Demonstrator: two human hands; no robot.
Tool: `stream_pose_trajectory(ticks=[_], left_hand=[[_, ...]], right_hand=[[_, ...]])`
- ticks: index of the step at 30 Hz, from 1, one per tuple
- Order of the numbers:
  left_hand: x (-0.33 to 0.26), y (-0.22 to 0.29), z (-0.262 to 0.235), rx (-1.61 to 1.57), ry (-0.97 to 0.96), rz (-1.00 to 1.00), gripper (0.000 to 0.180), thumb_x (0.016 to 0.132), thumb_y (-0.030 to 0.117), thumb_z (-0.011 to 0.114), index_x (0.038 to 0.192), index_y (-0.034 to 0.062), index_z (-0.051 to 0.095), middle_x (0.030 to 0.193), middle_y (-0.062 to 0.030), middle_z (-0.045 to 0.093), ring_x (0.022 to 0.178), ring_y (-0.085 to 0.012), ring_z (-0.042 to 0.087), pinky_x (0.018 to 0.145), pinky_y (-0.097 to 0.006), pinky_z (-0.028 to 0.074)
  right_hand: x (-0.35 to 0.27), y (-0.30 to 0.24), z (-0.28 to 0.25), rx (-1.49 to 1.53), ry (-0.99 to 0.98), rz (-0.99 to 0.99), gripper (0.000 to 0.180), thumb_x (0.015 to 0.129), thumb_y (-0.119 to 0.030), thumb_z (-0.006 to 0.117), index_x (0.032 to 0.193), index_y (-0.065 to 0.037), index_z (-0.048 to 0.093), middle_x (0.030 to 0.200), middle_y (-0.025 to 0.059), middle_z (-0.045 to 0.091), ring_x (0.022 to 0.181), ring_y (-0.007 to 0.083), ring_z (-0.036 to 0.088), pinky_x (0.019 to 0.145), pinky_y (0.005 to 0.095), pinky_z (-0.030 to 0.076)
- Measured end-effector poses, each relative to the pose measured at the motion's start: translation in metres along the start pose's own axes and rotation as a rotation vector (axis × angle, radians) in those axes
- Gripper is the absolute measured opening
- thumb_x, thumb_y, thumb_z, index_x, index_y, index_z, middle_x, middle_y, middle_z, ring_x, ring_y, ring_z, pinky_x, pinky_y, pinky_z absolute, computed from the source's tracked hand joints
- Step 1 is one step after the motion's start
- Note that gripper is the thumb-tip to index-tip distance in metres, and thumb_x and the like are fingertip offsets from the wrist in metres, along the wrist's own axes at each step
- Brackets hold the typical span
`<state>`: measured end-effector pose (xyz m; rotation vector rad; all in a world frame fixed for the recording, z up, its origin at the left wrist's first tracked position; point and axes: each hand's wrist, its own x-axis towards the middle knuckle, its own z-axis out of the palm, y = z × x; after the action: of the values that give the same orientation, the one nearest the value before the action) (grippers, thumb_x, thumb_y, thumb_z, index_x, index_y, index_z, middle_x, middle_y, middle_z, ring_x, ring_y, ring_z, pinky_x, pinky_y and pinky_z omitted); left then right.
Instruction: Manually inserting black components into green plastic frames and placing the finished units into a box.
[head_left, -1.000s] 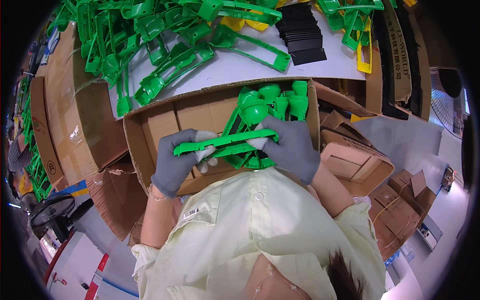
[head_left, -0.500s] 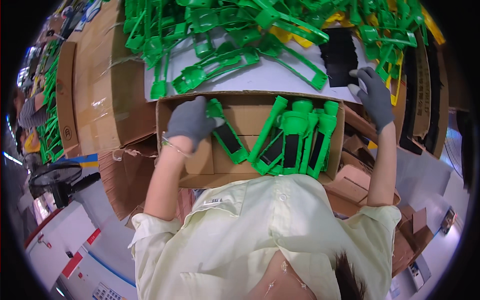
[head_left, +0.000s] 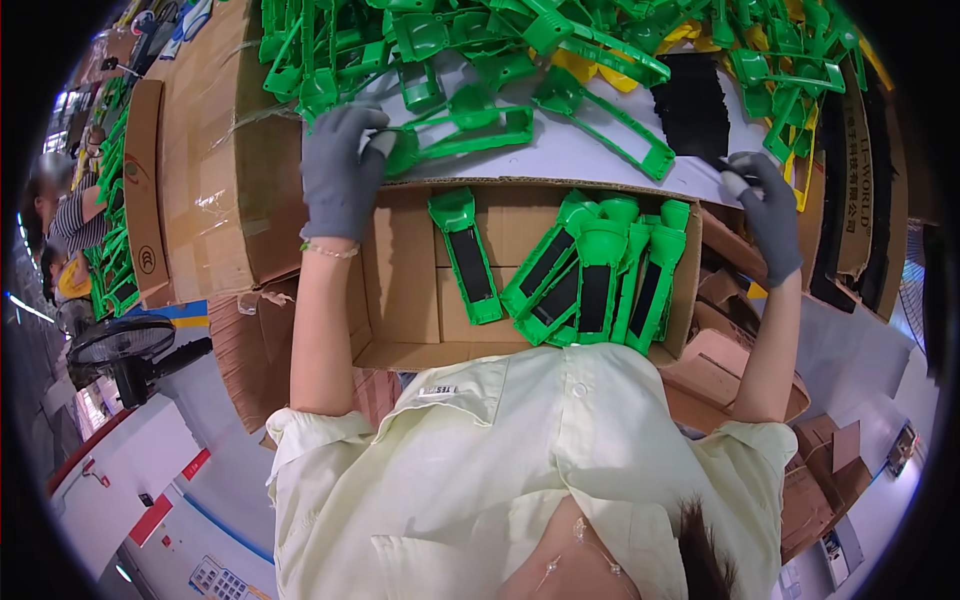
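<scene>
My gloved left hand (head_left: pixel 342 175) is at the table edge above the carton, its thumb and fingers closed on the end of a green plastic frame (head_left: pixel 480 135). Beside a stack of black strips (head_left: pixel 692 105), my gloved right hand (head_left: pixel 765 215) pinches a thin dark strip (head_left: pixel 714 163), of which only a little shows. Between my arms lies the open cardboard carton (head_left: pixel 400 357). One green plastic piece with a black strip (head_left: pixel 468 260) rests alone inside it on the left. Several similar pieces (head_left: pixel 595 280) lean together on its right side.
A heap of green frames (head_left: pixel 420 35) with some yellow parts (head_left: pixel 605 75) covers the back of the white table (head_left: pixel 590 145). A large taped carton (head_left: pixel 200 170) borders it at left. A black fan (head_left: pixel 125 360) and other people are farther left.
My left hand has let go of the green piece in the carton and moved up to a frame on the table. My right hand has shifted slightly down and away from the black stack.
</scene>
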<state>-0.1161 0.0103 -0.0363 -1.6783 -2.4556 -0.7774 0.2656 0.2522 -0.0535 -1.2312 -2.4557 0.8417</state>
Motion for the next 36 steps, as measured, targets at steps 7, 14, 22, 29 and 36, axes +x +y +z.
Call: stream_pose_trajectory(ticks=[7, 14, 22, 29, 36], left_hand=[[-0.035, 0.056, -0.037, -0.865, 0.118, -0.558, 0.025, 0.086, 0.004, 0.059, 0.109, 0.0007, 0.049, 0.100, -0.0104, 0.059, 0.069, -0.0112, 0.060, 0.045, -0.021, 0.044], [-0.066, 0.100, -0.012, -1.401, -0.242, -0.817, 0.027, 0.086, 0.008, 0.060, 0.110, -0.0045, 0.055, 0.089, -0.0117, 0.063, 0.071, -0.0171, 0.063, 0.054, -0.024, 0.048], [-0.061, 0.101, -0.019, -1.454, -0.450, -0.769, 0.028, 0.088, 0.004, 0.054, 0.114, -0.0062, 0.054, 0.088, -0.0136, 0.063, 0.072, -0.0212, 0.065, 0.054, -0.026, 0.050], [-0.061, 0.110, -0.012, -1.399, -0.459, -0.806, 0.029, 0.087, 0.002, 0.055, 0.115, -0.0060, 0.056, 0.090, -0.0144, 0.064, 0.074, -0.0239, 0.067, 0.055, -0.027, 0.053], [-0.069, 0.103, -0.005, -1.516, -0.466, -0.888, 0.028, 0.087, 0.002, 0.056, 0.113, -0.0078, 0.056, 0.093, -0.0172, 0.064, 0.076, -0.0246, 0.068, 0.059, -0.028, 0.056]], right_hand=[[-0.041, -0.090, -0.007, 0.649, 0.105, 0.205, 0.018, 0.089, -0.016, 0.058, 0.101, -0.003, 0.058, 0.066, -0.0004, 0.055, 0.053, 0.0022, 0.046, 0.047, 0.0172, 0.034], [-0.051, -0.164, 0.036, 0.845, -0.278, 0.129, 0.012, 0.089, -0.011, 0.058, 0.098, -0.003, 0.057, 0.062, -0.0025, 0.051, 0.048, 0.0021, 0.043, 0.043, 0.0166, 0.033], [-0.047, -0.156, 0.038, 0.520, -0.233, -0.014, 0.014, 0.088, -0.012, 0.061, 0.095, 0.000, 0.058, 0.066, -0.0024, 0.054, 0.058, 0.0014, 0.043, 0.051, 0.0184, 0.035], [-0.052, -0.150, 0.047, 0.321, -0.271, -0.056, 0.015, 0.087, -0.012, 0.061, 0.095, 0.000, 0.058, 0.069, -0.0016, 0.055, 0.063, 0.0038, 0.046, 0.056, 0.0209, 0.038], [-0.060, -0.149, 0.050, 0.439, -0.273, -0.022, 0.014, 0.087, -0.012, 0.061, 0.093, 0.000, 0.058, 0.067, -0.0002, 0.055, 0.060, 0.0038, 0.045, 0.053, 0.0212, 0.037]])
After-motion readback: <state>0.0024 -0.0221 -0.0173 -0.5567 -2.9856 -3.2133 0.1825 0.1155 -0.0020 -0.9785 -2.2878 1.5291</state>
